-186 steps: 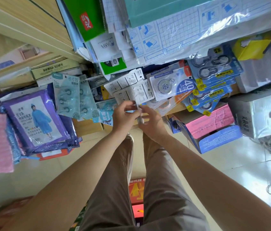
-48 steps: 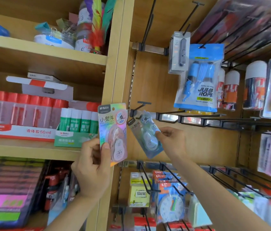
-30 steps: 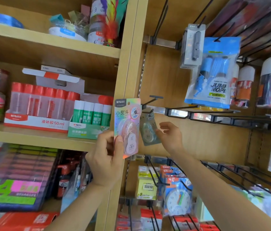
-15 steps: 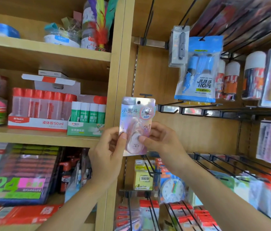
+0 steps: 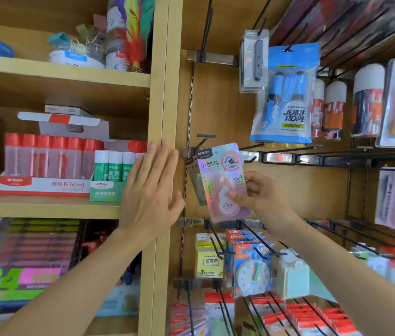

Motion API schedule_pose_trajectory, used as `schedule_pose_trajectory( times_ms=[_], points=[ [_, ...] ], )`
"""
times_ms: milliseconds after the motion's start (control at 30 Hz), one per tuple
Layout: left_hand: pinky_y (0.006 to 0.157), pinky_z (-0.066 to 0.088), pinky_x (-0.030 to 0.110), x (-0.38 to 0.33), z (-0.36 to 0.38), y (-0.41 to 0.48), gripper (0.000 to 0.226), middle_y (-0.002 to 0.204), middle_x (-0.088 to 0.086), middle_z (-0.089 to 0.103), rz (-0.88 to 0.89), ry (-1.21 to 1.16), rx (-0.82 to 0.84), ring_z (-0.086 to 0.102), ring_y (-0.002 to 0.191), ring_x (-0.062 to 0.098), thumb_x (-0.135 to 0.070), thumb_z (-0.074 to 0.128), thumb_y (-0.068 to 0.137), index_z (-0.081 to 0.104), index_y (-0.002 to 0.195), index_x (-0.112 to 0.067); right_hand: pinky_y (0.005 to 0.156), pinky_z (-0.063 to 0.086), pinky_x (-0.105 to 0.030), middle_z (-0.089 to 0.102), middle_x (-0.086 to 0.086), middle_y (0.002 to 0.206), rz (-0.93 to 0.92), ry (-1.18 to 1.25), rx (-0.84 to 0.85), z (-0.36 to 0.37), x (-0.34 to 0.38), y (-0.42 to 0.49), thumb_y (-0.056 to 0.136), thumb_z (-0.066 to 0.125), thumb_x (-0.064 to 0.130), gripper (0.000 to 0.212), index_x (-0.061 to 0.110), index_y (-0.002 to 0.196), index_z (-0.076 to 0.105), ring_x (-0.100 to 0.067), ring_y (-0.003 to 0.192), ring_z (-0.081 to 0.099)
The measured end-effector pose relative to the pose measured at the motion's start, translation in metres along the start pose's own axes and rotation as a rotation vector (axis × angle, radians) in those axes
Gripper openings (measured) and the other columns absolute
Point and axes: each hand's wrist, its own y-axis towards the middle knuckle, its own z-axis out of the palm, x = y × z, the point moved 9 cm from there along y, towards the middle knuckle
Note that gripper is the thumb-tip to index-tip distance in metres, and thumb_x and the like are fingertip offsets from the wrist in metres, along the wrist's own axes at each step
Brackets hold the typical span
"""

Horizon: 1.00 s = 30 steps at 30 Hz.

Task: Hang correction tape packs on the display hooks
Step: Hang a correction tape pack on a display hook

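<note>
A pink holographic correction tape pack (image 5: 223,180) is pinched in my right hand (image 5: 262,197), thumb on its front. Its top edge sits at the black display hook (image 5: 203,140) that juts from the wooden back panel. A second, greenish correction tape pack (image 5: 197,185) hangs on that hook just behind and to the left, mostly hidden. My left hand (image 5: 151,190) is flat against the wooden upright post (image 5: 165,98), fingers spread and holding nothing.
Glue bottles in a red-and-white box (image 5: 46,166) fill the left shelf. A jump rope bag (image 5: 286,93) hangs above right. Below are hooks with yellow sticky notes (image 5: 209,259), a clock pack (image 5: 253,275) and red packs. More black hooks stick out at the right.
The pink pack passed from my left hand to my right hand and moved up to the hook. My left hand let go and spread against the post.
</note>
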Motion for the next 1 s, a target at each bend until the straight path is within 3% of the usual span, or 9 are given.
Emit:
schedule_pose_trajectory(
  times_ms=[433, 667, 900, 1000],
  points=[
    [0.122, 0.027, 0.051, 0.002, -0.005, -0.006, 0.071, 0.165, 0.01, 0.027, -0.005, -0.063, -0.115, 0.019, 0.155, 0.026, -0.028, 0.058, 0.09, 0.036, 0.154, -0.006, 0.081, 0.061, -0.045, 0.076, -0.006, 0.101, 0.009, 0.017, -0.039, 0.028, -0.034, 0.022, 0.082, 0.078, 0.008, 0.033, 0.01, 0.112, 0.064, -0.028, 0.096, 0.073],
    [0.121, 0.028, 0.051, 0.002, -0.007, -0.008, 0.068, 0.164, 0.009, 0.029, -0.014, -0.072, -0.141, 0.021, 0.154, 0.026, -0.027, 0.059, 0.09, 0.039, 0.153, -0.007, 0.074, 0.062, -0.046, 0.077, -0.006, 0.1, 0.052, 0.093, -0.106, 0.015, -0.038, 0.011, 0.083, 0.078, 0.013, 0.034, 0.011, 0.114, 0.065, -0.027, 0.09, 0.075],
    [0.118, 0.033, 0.048, 0.003, -0.007, -0.009, 0.065, 0.162, 0.008, 0.032, -0.029, -0.095, -0.149, 0.023, 0.153, 0.025, -0.027, 0.059, 0.091, 0.043, 0.151, -0.008, 0.074, 0.062, -0.049, 0.076, -0.002, 0.092, 0.093, -0.121, -0.174, 0.018, -0.058, 0.045, 0.082, 0.081, 0.022, 0.032, 0.018, 0.109, 0.066, -0.022, 0.083, 0.074],
    [0.118, 0.031, 0.045, 0.003, -0.006, -0.01, 0.065, 0.163, 0.008, 0.031, -0.032, -0.098, -0.135, 0.021, 0.154, 0.024, -0.028, 0.058, 0.092, 0.043, 0.151, -0.008, 0.072, 0.062, -0.044, 0.072, 0.001, 0.093, 0.063, -0.234, -0.224, 0.018, -0.068, 0.065, 0.082, 0.08, 0.022, 0.041, 0.02, 0.119, 0.064, -0.016, 0.082, 0.07]
  ],
)
